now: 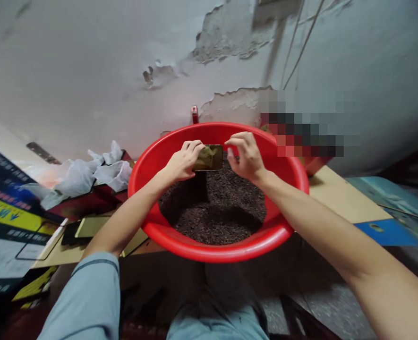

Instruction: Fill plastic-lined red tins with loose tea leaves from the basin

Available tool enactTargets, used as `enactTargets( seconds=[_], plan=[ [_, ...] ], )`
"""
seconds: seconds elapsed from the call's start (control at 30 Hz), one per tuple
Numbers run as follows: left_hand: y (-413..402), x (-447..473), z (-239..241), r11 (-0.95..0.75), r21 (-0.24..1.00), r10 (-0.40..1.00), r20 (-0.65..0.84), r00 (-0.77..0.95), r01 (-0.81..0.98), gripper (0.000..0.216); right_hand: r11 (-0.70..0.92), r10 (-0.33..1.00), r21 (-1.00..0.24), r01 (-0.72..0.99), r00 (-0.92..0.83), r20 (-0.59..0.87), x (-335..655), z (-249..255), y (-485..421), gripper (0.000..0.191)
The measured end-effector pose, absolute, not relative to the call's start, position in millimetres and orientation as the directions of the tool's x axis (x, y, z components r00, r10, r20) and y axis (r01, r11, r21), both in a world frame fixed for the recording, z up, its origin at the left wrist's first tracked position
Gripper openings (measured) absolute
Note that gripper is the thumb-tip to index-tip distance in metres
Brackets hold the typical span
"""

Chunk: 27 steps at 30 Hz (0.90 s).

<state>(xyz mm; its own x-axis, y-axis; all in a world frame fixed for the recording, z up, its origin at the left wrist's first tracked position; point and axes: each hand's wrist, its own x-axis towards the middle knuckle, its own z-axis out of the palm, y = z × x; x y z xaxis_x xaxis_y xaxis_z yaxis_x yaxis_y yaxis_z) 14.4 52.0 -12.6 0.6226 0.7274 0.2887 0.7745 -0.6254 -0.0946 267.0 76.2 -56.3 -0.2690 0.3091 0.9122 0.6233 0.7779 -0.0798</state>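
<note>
A big red plastic basin [286,165] sits in front of me, holding a heap of dark loose tea leaves [216,208]. My left hand [183,160] is closed around a small shiny gold foil pouch [210,157] held above the leaves. My right hand [246,156] hovers at the pouch's right end with fingers curled in a pinch over its edge; I cannot make out whether anything is between the fingertips.
Crumpled white plastic bags [88,172] and dark printed cartons [10,198] lie at the left. Flat gold pouches [91,226] rest beside the basin. A tan board [339,196] and blue packaging [389,222] are at the right. A peeling grey wall rises behind.
</note>
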Motion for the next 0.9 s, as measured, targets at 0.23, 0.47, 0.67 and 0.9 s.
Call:
enactTargets(
  seconds=[0.23, 0.47, 0.67, 0.9],
  plan=[
    [71.7, 14.8, -46.2, -0.766, -0.005, 0.598, 0.359, 0.716, 0.642, 0.091, 0.895, 0.291, 0.057, 0.443, -0.674, 0.679, 254.6, -64.0, 78.4, 0.031],
    [63.0, 30.6, -55.4, -0.831, 0.271, 0.551, 0.513, 0.658, 0.486, 0.104, 0.784, 0.459, 0.035, 0.619, -0.617, 0.640, 251.3, -43.5, 47.6, 0.037],
    [85.5, 28.5, -77.1, -0.713, 0.452, 0.683, 0.275, 0.677, 0.536, 0.116, 0.682, 0.679, -0.038, 0.731, -0.613, 0.404, 268.4, -50.9, 66.6, 0.031],
    [71.8, 23.7, -62.1, -0.772, 0.308, 0.635, 0.419, 0.649, 0.556, 0.093, 0.784, 0.617, -0.090, 0.615, -0.752, 0.232, 276.9, -58.9, 78.4, 0.025]
  ],
)
